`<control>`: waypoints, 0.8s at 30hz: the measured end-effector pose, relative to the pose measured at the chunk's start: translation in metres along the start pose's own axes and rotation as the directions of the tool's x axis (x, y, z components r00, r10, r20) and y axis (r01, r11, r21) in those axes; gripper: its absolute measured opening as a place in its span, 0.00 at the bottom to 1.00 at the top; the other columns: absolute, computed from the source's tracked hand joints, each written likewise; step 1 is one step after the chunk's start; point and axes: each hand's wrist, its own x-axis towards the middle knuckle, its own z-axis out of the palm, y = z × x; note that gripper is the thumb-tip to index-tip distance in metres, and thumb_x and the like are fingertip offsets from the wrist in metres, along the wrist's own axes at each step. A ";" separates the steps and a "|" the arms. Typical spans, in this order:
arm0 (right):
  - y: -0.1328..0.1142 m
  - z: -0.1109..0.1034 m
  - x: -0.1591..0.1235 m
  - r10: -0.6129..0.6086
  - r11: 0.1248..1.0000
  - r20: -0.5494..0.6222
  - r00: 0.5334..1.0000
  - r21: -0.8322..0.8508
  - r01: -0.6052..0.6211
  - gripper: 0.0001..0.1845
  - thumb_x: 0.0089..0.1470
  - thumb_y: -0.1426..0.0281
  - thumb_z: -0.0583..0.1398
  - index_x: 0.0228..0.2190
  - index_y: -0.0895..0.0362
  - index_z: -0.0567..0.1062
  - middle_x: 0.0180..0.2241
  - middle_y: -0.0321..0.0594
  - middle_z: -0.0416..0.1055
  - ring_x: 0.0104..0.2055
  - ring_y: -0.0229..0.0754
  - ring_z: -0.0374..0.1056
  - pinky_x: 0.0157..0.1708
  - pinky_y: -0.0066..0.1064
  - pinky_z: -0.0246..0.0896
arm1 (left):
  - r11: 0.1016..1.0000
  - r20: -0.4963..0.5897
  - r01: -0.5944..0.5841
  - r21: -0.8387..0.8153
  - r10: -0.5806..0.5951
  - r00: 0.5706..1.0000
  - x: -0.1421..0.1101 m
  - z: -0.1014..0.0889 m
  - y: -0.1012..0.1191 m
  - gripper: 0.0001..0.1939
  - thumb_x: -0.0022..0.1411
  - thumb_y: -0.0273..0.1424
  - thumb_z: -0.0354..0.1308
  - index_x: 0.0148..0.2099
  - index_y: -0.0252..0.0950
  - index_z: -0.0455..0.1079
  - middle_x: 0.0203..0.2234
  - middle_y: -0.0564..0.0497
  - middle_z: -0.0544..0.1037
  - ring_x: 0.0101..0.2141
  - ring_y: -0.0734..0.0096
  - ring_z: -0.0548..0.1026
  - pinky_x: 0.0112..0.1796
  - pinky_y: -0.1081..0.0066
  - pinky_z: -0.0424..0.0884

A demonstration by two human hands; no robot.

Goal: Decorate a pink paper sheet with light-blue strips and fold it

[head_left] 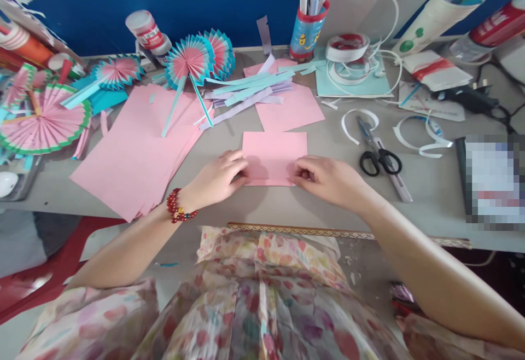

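Note:
A small pink sheet of paper [275, 155] lies on the desk in front of me, with a narrow folded strip along its near edge. My left hand [223, 176] pinches the near left corner, thumb below and fingers curled on top. At the near right corner, my right hand [328, 179] is closed on the same paper, its fingertips bent under. A larger stack of pink paper [135, 146] rests left of my left hand. Black-handled scissors [379, 155] lie right of my right hand, on top of a slim pale cutter [400, 182].
Pink-and-blue paper fans [189, 59] and loose paper strips [254, 89] lie behind the sheet. A pencil cup [307, 29], tape rolls [348, 48] and a glue gun [471, 100] stand or lie toward the back right. A green-edged fan [45, 116] is at far left.

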 end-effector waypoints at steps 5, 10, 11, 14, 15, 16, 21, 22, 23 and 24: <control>0.000 -0.001 0.000 -0.015 1.000 -0.005 1.000 0.013 0.015 0.05 0.57 0.67 0.58 0.32 0.53 0.73 0.33 0.35 0.75 0.31 0.37 0.67 0.27 0.27 0.51 | 1.000 -0.002 0.006 0.023 -0.006 1.000 0.000 -0.001 0.003 0.08 0.70 0.30 0.52 0.36 0.35 0.66 0.37 0.47 0.69 0.41 0.62 0.70 0.41 0.66 0.67; 0.001 -0.002 0.001 -0.039 0.999 -0.008 0.999 0.030 0.039 0.05 0.56 0.67 0.58 0.31 0.54 0.72 0.32 0.35 0.75 0.31 0.37 0.67 0.28 0.27 0.51 | 0.999 0.004 0.006 0.042 -0.007 1.000 -0.001 -0.001 0.005 0.08 0.71 0.30 0.51 0.37 0.35 0.66 0.38 0.47 0.69 0.41 0.62 0.70 0.43 0.65 0.68; 0.001 -0.003 0.001 -0.044 0.998 -0.006 0.999 0.035 0.044 0.05 0.56 0.68 0.58 0.31 0.54 0.72 0.32 0.35 0.74 0.31 0.37 0.67 0.29 0.27 0.51 | 0.999 0.007 0.006 0.047 -0.006 1.000 -0.001 -0.001 0.005 0.08 0.71 0.30 0.51 0.37 0.35 0.66 0.38 0.47 0.69 0.42 0.62 0.70 0.43 0.65 0.68; 0.002 -0.005 0.003 -0.053 0.997 0.013 0.999 0.053 0.052 0.06 0.57 0.67 0.57 0.30 0.54 0.72 0.31 0.35 0.73 0.31 0.37 0.66 0.29 0.27 0.50 | 0.998 0.011 0.007 0.058 -0.008 1.000 -0.001 -0.002 0.004 0.08 0.71 0.31 0.50 0.38 0.35 0.66 0.39 0.47 0.69 0.43 0.61 0.70 0.43 0.64 0.68; 0.003 -0.006 0.003 -0.057 0.997 0.026 0.998 0.060 0.056 0.07 0.57 0.66 0.57 0.29 0.54 0.72 0.31 0.35 0.73 0.31 0.37 0.65 0.29 0.27 0.50 | 0.998 0.015 0.006 0.059 -0.007 1.000 -0.001 -0.002 0.004 0.09 0.71 0.31 0.50 0.38 0.35 0.66 0.39 0.47 0.69 0.43 0.60 0.70 0.43 0.64 0.68; 0.004 -0.008 0.004 -0.062 0.996 0.042 0.997 0.066 0.059 0.07 0.57 0.66 0.57 0.29 0.54 0.71 0.30 0.35 0.73 0.30 0.37 0.65 0.29 0.27 0.50 | 0.998 0.021 0.006 0.059 -0.007 1.000 0.000 -0.002 0.003 0.09 0.71 0.31 0.50 0.38 0.35 0.66 0.39 0.47 0.69 0.43 0.60 0.70 0.43 0.64 0.68; 0.008 -0.013 0.008 -0.082 0.993 0.118 0.990 0.095 0.071 0.10 0.58 0.63 0.57 0.27 0.55 0.68 0.30 0.36 0.71 0.30 0.38 0.63 0.30 0.28 0.49 | 0.998 0.030 -0.004 0.056 0.002 1.000 0.001 -0.002 0.002 0.08 0.71 0.30 0.51 0.37 0.36 0.66 0.38 0.47 0.69 0.43 0.60 0.70 0.42 0.64 0.68; 0.009 -0.014 0.008 -0.090 0.992 0.126 0.988 0.104 0.077 0.10 0.58 0.63 0.57 0.27 0.55 0.68 0.30 0.36 0.71 0.31 0.38 0.63 0.31 0.28 0.48 | 0.998 0.027 -0.004 0.058 0.002 1.000 0.001 -0.002 0.002 0.08 0.70 0.30 0.51 0.37 0.36 0.66 0.38 0.47 0.69 0.42 0.60 0.70 0.42 0.64 0.68; 0.009 -0.014 0.008 -0.100 0.990 0.131 0.986 0.113 0.086 0.10 0.58 0.63 0.57 0.27 0.55 0.67 0.30 0.35 0.70 0.31 0.38 0.63 0.31 0.28 0.48 | 0.998 0.024 -0.004 0.060 0.003 1.000 0.001 -0.001 0.002 0.08 0.70 0.30 0.51 0.37 0.36 0.66 0.37 0.47 0.69 0.42 0.60 0.70 0.41 0.64 0.68; 0.010 -0.014 0.008 -0.109 0.989 0.131 0.985 0.118 0.094 0.10 0.58 0.63 0.57 0.27 0.55 0.67 0.30 0.35 0.70 0.31 0.38 0.63 0.31 0.28 0.48 | 0.998 0.021 -0.005 0.062 0.004 1.000 0.001 -0.001 0.002 0.08 0.70 0.30 0.51 0.37 0.36 0.66 0.37 0.48 0.69 0.42 0.60 0.70 0.41 0.64 0.68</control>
